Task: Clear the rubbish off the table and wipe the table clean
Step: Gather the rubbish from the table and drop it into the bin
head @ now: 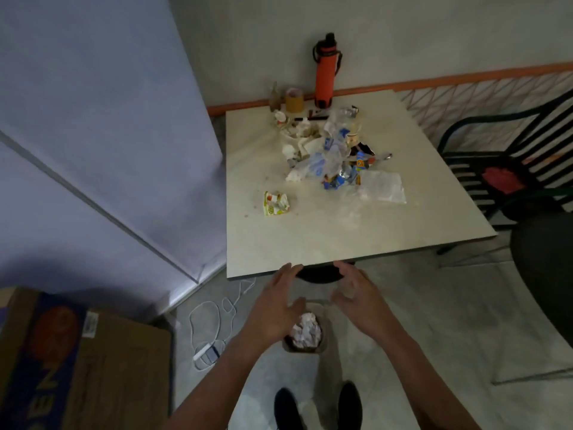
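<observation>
Both arms reach forward below the near edge of the desk point(310, 237), the left hand point(276, 305) and right hand point(359, 299) released, fingers spread, holding nothing. Under them on the floor stands a bin point(305, 335) with crumpled paper. The rubbish point(331, 156) lies heaped mid-desk, an orange bottle point(325, 72) behind it.

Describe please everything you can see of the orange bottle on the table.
The orange bottle is tall and slim, with a black cap, a black loop strap at its sides and a dark base. It looks like plastic or coated metal. It stands upright and closed at the table's far edge by the wall, beside a brown tape roll. No hand touches it.
</observation>
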### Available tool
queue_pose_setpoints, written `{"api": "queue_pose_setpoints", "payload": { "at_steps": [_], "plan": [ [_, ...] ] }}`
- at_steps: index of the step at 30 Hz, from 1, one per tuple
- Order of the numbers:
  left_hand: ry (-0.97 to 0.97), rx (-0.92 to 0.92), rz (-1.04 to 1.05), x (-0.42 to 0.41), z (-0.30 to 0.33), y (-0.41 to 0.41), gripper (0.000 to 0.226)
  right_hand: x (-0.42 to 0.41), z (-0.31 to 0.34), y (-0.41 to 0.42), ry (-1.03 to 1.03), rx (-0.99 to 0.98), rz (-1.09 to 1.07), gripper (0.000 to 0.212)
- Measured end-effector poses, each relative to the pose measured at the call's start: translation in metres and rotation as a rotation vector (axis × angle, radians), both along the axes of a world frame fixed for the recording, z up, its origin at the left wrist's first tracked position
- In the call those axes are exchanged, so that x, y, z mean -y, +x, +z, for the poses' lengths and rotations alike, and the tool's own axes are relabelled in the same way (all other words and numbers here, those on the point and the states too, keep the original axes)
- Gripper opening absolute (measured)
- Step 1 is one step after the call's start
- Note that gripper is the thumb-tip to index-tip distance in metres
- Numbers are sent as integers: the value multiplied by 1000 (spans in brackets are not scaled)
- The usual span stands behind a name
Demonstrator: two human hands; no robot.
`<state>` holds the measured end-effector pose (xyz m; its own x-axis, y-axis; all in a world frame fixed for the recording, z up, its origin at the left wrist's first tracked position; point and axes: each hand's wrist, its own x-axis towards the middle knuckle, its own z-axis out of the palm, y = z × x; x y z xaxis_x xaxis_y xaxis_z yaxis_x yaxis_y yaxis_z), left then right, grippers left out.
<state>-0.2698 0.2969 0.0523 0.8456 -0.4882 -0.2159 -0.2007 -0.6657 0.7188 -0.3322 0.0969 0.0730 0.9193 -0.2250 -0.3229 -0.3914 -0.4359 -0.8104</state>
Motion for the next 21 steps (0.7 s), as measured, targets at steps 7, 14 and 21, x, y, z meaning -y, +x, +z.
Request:
{"api": "queue_pose_setpoints", "payload": {
  "at_steps": [7,14,21],
  "plan": [
    [-162,161,11,-7,64,15,62,-7,62,20,17,233,-60,56],
    [-219,274,31,13,103,32,64,17,93,34,5,338,-91,56],
    [-226,278,103,72,114,52,58,81,98,53,8,330,-88,58]
  ]
}}
